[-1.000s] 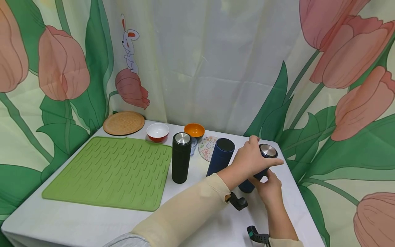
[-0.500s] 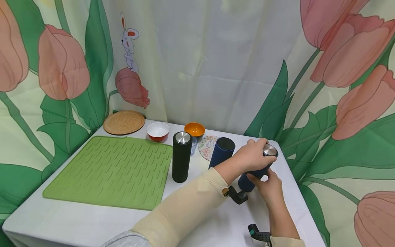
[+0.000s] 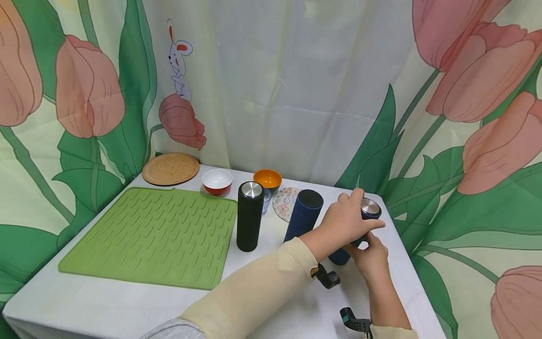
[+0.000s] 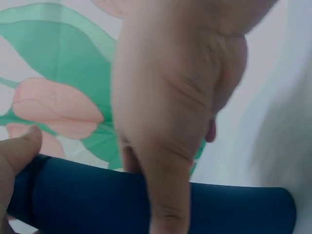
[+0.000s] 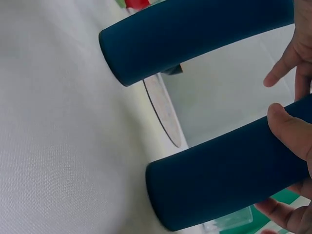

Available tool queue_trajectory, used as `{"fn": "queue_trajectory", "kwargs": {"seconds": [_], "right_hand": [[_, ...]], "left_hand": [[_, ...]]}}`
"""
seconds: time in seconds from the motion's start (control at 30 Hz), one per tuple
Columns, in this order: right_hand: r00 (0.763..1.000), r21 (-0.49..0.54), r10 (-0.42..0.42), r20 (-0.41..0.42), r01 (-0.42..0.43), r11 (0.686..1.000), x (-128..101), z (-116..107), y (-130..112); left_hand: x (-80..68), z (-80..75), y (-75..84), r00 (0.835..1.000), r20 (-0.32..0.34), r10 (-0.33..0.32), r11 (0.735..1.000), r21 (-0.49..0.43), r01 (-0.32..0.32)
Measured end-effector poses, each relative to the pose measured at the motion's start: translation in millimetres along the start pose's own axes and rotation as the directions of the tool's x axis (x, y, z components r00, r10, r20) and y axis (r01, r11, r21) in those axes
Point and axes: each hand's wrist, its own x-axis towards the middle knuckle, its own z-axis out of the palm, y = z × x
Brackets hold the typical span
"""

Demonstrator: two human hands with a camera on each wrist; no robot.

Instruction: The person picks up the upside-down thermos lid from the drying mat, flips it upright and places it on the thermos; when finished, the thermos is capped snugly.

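A dark blue cylinder [image 5: 229,180] fills the lower right of the right wrist view, its flat end turned toward the camera and raised off the white table [image 5: 53,146]. The right hand [image 5: 292,161] grips its body, the thumb lying across the upper side and fingertips showing beneath. A second dark blue cylinder [image 5: 195,34] crosses the top of the view, its end also facing the camera. Fingers of the left hand [image 5: 292,63] show at the right edge, between the two cylinders. A thin round coaster [image 5: 163,112] lies flat on the table between them, seen edge-on. A bit of red [image 5: 139,4] shows at the top edge; what it belongs to cannot be told.
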Motion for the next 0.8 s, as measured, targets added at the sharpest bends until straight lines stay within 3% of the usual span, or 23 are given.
{"fn": "queue_trajectory", "kwargs": {"seconds": [0.17,0.23,0.33,0.47,0.6,0.7,0.8], "right_hand": [[1.000,0.007,0.015,0.013,-0.016,1.000,2.9,0.7,-1.0],[1.000,0.009,0.021,0.022,-0.021,1.000,3.6,1.3,-1.0],[0.999,0.016,0.026,0.024,-0.026,1.000,2.9,1.5,-0.4],[1.000,0.011,0.012,0.010,-0.013,1.000,0.8,1.5,1.2],[1.000,0.008,0.001,0.005,-0.001,1.000,-0.7,1.6,0.8],[1.000,0.016,0.005,0.004,-0.006,1.000,0.0,1.4,0.2],[1.000,0.012,0.010,0.010,-0.010,1.000,1.7,1.3,-1.1]], "left_hand": [[3.1,-12.7,-6.1,0.994,0.109,0.012,0.995,-0.102,-0.001],[3.5,-13.9,-6.7,0.992,0.123,-0.009,0.991,-0.129,0.025],[3.1,-9.2,-3.6,0.992,0.100,-0.082,0.983,-0.157,0.097],[3.2,1.2,3.9,0.986,0.021,-0.163,0.979,-0.121,0.164],[4.7,2.4,3.5,0.993,-0.010,-0.115,0.991,-0.076,0.114],[4.9,-5.7,-0.5,0.998,0.044,-0.043,0.996,-0.081,0.047],[6.3,-16.3,-3.3,0.993,0.119,0.010,0.996,-0.085,0.000]]}}
